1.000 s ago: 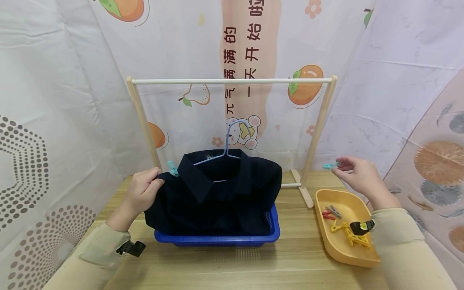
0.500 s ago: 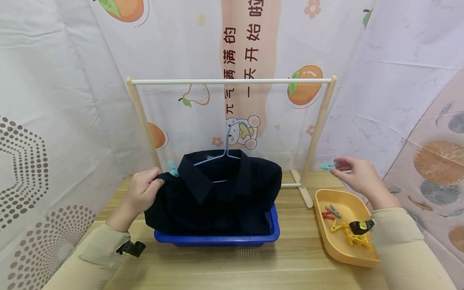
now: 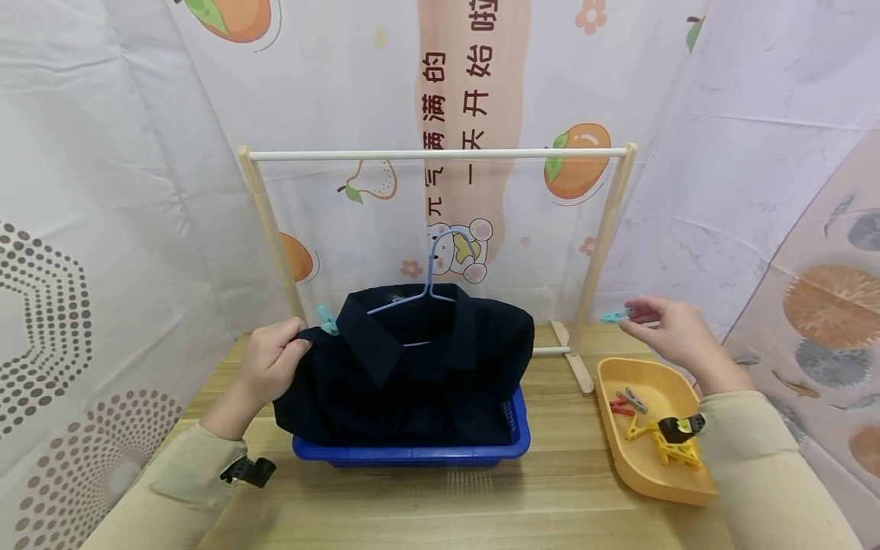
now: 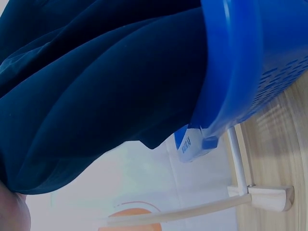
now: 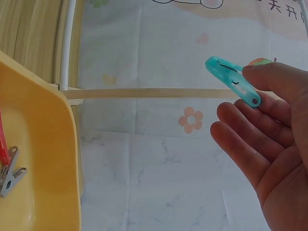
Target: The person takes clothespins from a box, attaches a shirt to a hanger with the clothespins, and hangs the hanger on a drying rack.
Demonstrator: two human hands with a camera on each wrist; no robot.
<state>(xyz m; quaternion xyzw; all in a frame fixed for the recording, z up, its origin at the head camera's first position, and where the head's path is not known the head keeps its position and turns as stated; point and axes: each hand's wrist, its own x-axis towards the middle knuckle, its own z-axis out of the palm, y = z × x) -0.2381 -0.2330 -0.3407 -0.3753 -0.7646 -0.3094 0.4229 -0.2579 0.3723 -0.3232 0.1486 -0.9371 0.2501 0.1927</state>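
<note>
A dark navy collared shirt (image 3: 426,382) hangs on a light blue wire hanger (image 3: 431,267), its lower part down in a blue basket (image 3: 412,454). My left hand (image 3: 270,359) pinches the shirt's shoulder on the left. Close beside those fingers, a turquoise clothespin (image 3: 328,321) is clipped on the shirt near the collar. Out to the right, above the yellow tray, my right hand (image 3: 677,332) holds another turquoise clothespin (image 5: 233,82) between thumb and fingers. In the left wrist view the shirt (image 4: 120,91) fills much of the frame and hides most of the hand.
A wooden rack with a white top rod (image 3: 440,154) stands behind the basket. At the right, a yellow tray (image 3: 619,451) holds yellow clothespins (image 3: 677,452), a grey clothespin (image 3: 632,399) and a red one (image 3: 622,408). Printed curtains surround the wooden table (image 3: 385,512).
My right hand has drifted slightly left with the turquoise clothespin. The left hand and the shirt have stayed in place.
</note>
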